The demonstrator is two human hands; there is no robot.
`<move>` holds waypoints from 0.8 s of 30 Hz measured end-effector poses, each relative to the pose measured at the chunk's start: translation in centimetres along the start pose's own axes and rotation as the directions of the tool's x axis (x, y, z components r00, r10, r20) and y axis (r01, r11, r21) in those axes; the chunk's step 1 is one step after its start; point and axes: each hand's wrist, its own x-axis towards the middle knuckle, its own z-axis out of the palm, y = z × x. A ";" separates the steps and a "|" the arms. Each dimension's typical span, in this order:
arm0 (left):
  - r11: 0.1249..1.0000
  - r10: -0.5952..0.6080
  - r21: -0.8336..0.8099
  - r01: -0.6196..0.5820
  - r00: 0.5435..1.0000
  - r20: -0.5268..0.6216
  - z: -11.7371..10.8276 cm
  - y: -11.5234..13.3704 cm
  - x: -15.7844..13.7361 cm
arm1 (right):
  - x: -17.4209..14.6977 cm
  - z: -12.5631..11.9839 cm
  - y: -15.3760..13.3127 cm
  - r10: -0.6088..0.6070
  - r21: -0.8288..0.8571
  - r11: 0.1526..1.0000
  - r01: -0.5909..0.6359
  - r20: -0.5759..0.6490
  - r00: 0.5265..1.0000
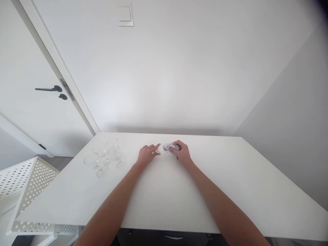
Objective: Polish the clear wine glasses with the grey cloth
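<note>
At the far middle of the white table (169, 191), my left hand (148, 154) has thumb and fingers around one end of a clear stemmed glass (161, 149). Little of this glass shows between my hands. My right hand (182, 152) pinches a crumpled light grey cloth (169, 146), which is pressed against the glass's other end. The cloth covers that part, so I cannot tell how far it reaches inside. Several clear stemmed glasses (114, 150) stand upright in a group on the table, left of my left hand.
White wall (164, 68) rises behind the table's far edge. A white door (28, 68) with a dark handle (48, 89) is at the left. White perforated chairs (33, 184) stand beside the table's left edge. A dark drawer front (166, 236) shows below the near edge.
</note>
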 end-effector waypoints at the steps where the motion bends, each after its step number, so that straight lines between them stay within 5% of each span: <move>1: 1.000 0.007 -0.005 -0.007 1.000 -0.011 0.0 0.0 0.0 | -0.1 0.0 -0.2 0.003 -0.008 1.000 -0.003 0.022 1.000; 8: 0.999 0.027 -0.045 -0.028 0.999 -0.032 0.0 -0.4 0.2 | -0.7 -0.5 -1.9 -0.064 -0.089 0.990 0.111 0.417 0.906; 11: 0.997 0.062 -0.036 -0.064 0.997 -0.051 -0.3 -0.3 0.2 | -0.9 -0.6 -2.5 0.078 0.015 0.995 -0.100 0.524 0.848; 14: 0.994 0.100 -0.026 -0.102 0.993 -0.066 -0.6 0.0 0.3 | -0.9 -0.9 -3.1 0.164 0.249 0.895 -0.369 0.587 0.793; 17: 0.993 0.099 -0.050 -0.105 0.990 -0.099 -0.8 0.2 0.3 | -0.8 -1.1 -3.3 0.173 0.346 0.822 -0.454 0.607 0.776; 21: 0.993 0.076 -0.079 -0.083 0.992 -0.097 -0.6 0.0 0.2 | -0.5 -1.2 -2.4 0.137 0.205 0.921 -0.330 0.624 0.769; 24: 0.994 0.056 -0.093 -0.060 0.997 -0.045 -0.3 -0.3 0.1 | -0.3 -0.9 -1.3 0.048 0.121 0.983 -0.139 0.561 0.826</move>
